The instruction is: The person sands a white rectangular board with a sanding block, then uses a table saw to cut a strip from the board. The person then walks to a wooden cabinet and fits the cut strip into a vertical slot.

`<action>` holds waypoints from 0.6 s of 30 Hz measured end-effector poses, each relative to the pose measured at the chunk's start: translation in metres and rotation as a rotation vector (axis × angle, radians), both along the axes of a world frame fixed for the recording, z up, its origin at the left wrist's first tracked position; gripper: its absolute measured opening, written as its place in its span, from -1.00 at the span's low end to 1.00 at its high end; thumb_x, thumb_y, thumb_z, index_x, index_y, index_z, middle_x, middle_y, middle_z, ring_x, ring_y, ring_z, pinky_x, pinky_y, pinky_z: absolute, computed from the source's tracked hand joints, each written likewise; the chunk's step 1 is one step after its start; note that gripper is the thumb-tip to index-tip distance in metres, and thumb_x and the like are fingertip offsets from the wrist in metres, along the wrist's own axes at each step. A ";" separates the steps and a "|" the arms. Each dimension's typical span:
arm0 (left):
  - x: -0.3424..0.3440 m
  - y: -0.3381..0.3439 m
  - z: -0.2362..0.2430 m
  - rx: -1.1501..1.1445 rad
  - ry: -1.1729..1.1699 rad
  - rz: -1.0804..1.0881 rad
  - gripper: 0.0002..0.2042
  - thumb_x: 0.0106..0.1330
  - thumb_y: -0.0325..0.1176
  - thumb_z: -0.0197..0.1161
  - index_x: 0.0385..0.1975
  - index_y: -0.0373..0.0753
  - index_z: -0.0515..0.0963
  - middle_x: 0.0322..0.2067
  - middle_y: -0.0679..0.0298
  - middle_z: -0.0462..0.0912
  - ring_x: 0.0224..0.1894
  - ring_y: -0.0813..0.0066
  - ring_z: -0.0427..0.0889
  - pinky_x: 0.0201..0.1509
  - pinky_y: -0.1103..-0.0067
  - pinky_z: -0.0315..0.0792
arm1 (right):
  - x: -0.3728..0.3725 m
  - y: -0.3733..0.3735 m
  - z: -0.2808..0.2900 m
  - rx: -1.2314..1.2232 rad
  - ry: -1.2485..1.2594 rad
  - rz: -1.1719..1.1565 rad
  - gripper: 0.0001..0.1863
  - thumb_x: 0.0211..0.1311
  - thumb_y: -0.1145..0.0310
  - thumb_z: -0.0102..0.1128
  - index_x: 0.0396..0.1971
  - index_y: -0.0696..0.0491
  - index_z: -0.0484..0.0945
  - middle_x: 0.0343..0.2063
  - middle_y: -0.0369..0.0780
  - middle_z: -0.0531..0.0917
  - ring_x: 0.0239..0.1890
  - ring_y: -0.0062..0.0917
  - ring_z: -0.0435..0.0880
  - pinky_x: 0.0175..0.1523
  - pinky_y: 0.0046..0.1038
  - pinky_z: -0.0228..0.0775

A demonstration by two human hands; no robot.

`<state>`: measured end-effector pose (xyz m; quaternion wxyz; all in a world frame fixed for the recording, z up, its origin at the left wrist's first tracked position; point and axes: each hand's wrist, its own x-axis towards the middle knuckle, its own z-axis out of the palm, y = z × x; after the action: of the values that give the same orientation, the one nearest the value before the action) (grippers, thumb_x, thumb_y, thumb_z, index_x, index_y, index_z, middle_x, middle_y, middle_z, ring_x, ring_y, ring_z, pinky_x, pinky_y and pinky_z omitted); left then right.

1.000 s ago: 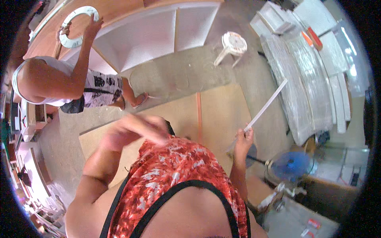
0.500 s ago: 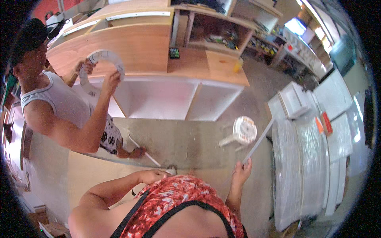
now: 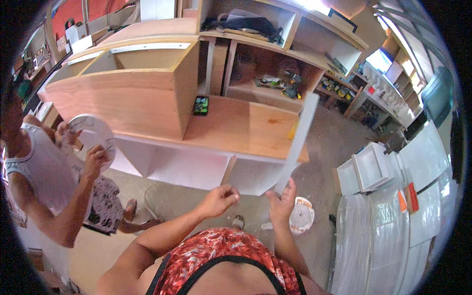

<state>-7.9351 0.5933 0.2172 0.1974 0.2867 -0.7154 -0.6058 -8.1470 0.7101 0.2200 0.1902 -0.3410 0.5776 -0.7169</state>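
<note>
A long, flat white strip (image 3: 298, 140) rises from my right hand (image 3: 282, 203), with thumb and fingers closed on its lower end. Its upper part stands in front of the right end of the wooden cabinet (image 3: 223, 123). My left hand (image 3: 220, 200) is raised ahead of my body, its fingers curled together in a pinch. Whether anything is between those fingertips cannot be made out. At the left, a co-worker (image 3: 44, 167) in a white sleeveless top holds a white ring-shaped roll (image 3: 102, 129) with both hands.
A small dark tray with green items (image 3: 201, 105) rests on the cabinet top. Beyond my right hand stands a white stool (image 3: 302, 216). Plastic-wrapped panels (image 3: 354, 241) lie at the right, near a white box-like drawer (image 3: 371, 168). Open shelves (image 3: 268, 69) hold tools behind.
My right hand has lifted the strip upright and moved it inward. My left hand has come forward from my body. The view has shifted; the co-worker now appears farther left.
</note>
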 end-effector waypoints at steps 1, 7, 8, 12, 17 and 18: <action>-0.029 -0.017 0.001 -0.035 0.127 0.075 -0.71 0.51 -0.21 0.23 -0.01 -0.31 0.62 -0.28 0.25 0.69 -0.24 0.49 0.59 -0.21 0.41 0.53 | -0.011 -0.026 0.009 -0.042 0.012 0.050 -0.13 0.06 0.72 0.41 0.39 0.14 0.19 0.22 -0.09 0.52 0.27 -0.33 0.49 0.27 -0.32 0.45; -0.206 -0.113 0.079 -0.088 0.375 0.256 -0.69 0.53 -0.32 0.16 0.13 -0.37 0.57 -0.15 0.18 0.74 -0.04 0.42 0.66 -0.05 0.44 0.61 | -0.106 -0.153 0.062 0.067 0.104 0.229 -0.14 0.13 0.69 0.38 0.43 0.10 0.17 0.20 -0.07 0.54 0.17 -0.34 0.62 0.20 -0.35 0.52; -0.225 -0.131 0.085 -0.100 0.314 0.257 -0.71 0.53 -0.32 0.15 0.08 -0.38 0.59 -0.17 0.16 0.75 -0.07 0.42 0.67 -0.06 0.44 0.61 | -0.120 -0.169 0.066 0.075 0.244 0.158 -0.15 0.15 0.66 0.38 0.43 0.10 0.18 0.18 -0.07 0.56 0.16 -0.35 0.62 0.19 -0.36 0.52; -0.296 -0.202 0.125 -0.298 0.110 0.350 -0.73 0.52 -0.34 0.12 -0.16 -0.43 0.67 -0.34 0.02 0.74 -0.27 0.36 0.71 -0.14 0.37 0.60 | -0.181 -0.232 0.077 0.056 0.551 -0.024 -0.23 0.29 0.49 0.36 0.45 0.10 0.18 -0.04 -0.14 0.62 0.00 -0.47 0.66 0.08 -0.39 0.53; -0.357 -0.322 0.122 -0.621 0.110 0.431 -0.70 0.49 -0.27 0.14 -0.29 -0.44 0.62 -0.43 -0.08 0.67 -0.38 0.12 0.67 -0.20 0.28 0.51 | -0.265 -0.292 0.113 0.099 0.572 -0.073 -0.53 0.35 0.32 0.31 0.22 0.10 0.51 -0.17 -0.14 0.69 -0.14 -0.41 0.68 0.01 -0.34 0.55; -0.374 -0.332 0.125 -0.568 0.114 0.420 -0.70 0.49 -0.27 0.14 -0.29 -0.44 0.61 -0.43 -0.10 0.67 -0.38 0.10 0.67 -0.20 0.28 0.51 | -0.286 -0.301 0.123 0.055 0.556 -0.124 -0.59 0.36 0.31 0.30 0.15 0.10 0.56 -0.19 -0.13 0.71 -0.15 -0.39 0.69 0.01 -0.33 0.55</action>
<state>-8.3087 0.2613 0.3423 0.4292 0.3269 -0.7684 -0.3441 -8.4332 0.4089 0.3432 -0.0105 -0.4833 0.6467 -0.5900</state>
